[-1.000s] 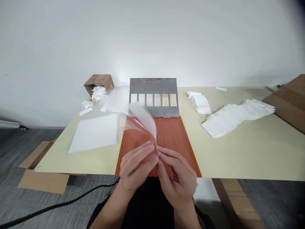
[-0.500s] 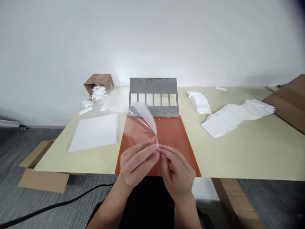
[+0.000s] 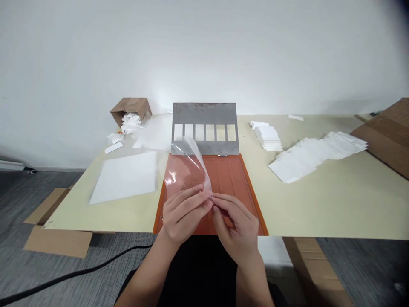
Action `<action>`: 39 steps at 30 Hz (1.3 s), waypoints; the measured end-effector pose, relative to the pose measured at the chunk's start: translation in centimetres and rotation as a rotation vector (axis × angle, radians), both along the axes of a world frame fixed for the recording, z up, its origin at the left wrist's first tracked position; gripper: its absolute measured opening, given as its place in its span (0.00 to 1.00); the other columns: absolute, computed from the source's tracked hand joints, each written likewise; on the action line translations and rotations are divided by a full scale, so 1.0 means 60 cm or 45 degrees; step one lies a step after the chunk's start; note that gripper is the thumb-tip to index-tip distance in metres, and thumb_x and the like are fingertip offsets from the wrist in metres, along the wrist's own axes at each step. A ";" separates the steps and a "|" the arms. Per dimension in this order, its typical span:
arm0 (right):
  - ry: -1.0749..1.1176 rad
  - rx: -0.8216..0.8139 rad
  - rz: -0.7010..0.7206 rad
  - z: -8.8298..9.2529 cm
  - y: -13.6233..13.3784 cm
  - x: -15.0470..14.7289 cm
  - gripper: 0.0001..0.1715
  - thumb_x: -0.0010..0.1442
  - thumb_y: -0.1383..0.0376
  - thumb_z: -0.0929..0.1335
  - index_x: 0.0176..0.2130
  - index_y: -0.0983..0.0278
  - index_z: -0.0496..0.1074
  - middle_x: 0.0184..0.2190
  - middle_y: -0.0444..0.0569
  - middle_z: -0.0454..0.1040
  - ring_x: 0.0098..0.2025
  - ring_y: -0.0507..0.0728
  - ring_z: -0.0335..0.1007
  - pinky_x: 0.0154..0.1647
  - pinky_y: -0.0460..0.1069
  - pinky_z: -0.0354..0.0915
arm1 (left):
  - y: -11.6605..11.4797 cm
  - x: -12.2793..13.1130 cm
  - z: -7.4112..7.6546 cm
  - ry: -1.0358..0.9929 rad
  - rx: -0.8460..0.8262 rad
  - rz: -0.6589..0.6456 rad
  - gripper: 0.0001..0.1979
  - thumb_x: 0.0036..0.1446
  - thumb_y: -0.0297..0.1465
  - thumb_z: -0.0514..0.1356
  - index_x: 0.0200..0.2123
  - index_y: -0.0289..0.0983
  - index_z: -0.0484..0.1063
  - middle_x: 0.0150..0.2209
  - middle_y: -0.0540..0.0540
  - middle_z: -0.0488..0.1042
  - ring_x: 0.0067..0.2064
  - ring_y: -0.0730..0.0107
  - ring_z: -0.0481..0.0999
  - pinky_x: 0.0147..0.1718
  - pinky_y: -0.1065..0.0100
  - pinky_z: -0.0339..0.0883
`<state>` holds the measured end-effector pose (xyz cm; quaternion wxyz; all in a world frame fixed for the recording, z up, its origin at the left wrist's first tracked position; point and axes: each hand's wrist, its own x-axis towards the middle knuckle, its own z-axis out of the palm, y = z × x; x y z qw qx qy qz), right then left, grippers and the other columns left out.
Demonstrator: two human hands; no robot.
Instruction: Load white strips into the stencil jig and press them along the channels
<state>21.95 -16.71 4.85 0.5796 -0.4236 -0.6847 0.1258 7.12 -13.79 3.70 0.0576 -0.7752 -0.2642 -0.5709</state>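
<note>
Our left hand [image 3: 183, 215] and right hand [image 3: 238, 226] pinch the film [image 3: 184, 171] near its corner — layers only partly apart, we judge — above the board [image 3: 230, 183], whose lid [image 3: 205, 113] stands open.

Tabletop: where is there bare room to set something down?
Widest: tabletop, front right, bordered by the orange tray, fanned white cards and large carton. Smaller: front left, before the white sheets, beside the tray. Crowded: back left, with small carton and paper slips; over the tray, left hand and right hand hold clear film.
</note>
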 end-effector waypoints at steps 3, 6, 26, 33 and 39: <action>-0.052 -0.015 -0.002 -0.003 0.000 0.002 0.16 0.61 0.75 0.66 0.45 0.60 0.76 0.41 0.49 0.80 0.42 0.53 0.78 0.45 0.48 0.76 | 0.001 -0.002 0.002 0.032 -0.004 0.020 0.10 0.56 0.19 0.65 0.41 0.34 0.77 0.43 0.44 0.81 0.50 0.61 0.79 0.44 0.59 0.80; -0.019 -0.042 0.007 -0.004 0.000 0.004 0.15 0.61 0.74 0.65 0.43 0.60 0.76 0.40 0.49 0.80 0.40 0.53 0.79 0.42 0.47 0.77 | 0.001 -0.004 0.001 0.049 0.002 0.007 0.10 0.57 0.20 0.64 0.42 0.35 0.77 0.44 0.45 0.81 0.50 0.61 0.79 0.43 0.58 0.80; 0.520 -0.456 0.274 -0.010 -0.005 0.010 0.06 0.59 0.70 0.67 0.32 0.62 0.74 0.36 0.49 0.78 0.37 0.53 0.77 0.36 0.46 0.74 | 0.003 -0.013 0.016 0.217 0.051 -0.063 0.08 0.59 0.20 0.62 0.41 0.34 0.77 0.41 0.45 0.82 0.50 0.63 0.79 0.42 0.62 0.79; 0.516 -0.519 0.254 -0.010 -0.006 0.013 0.06 0.58 0.69 0.67 0.30 0.62 0.72 0.36 0.48 0.77 0.39 0.53 0.75 0.37 0.47 0.73 | 0.002 -0.012 0.012 0.208 0.017 -0.094 0.08 0.59 0.22 0.62 0.42 0.36 0.77 0.41 0.45 0.82 0.50 0.62 0.80 0.45 0.58 0.79; 0.441 -0.510 0.216 -0.011 -0.004 0.015 0.07 0.58 0.70 0.65 0.30 0.62 0.71 0.35 0.47 0.75 0.37 0.52 0.74 0.36 0.46 0.72 | 0.006 -0.008 0.009 0.224 0.026 -0.100 0.08 0.61 0.22 0.61 0.42 0.36 0.77 0.41 0.45 0.82 0.49 0.63 0.80 0.43 0.60 0.79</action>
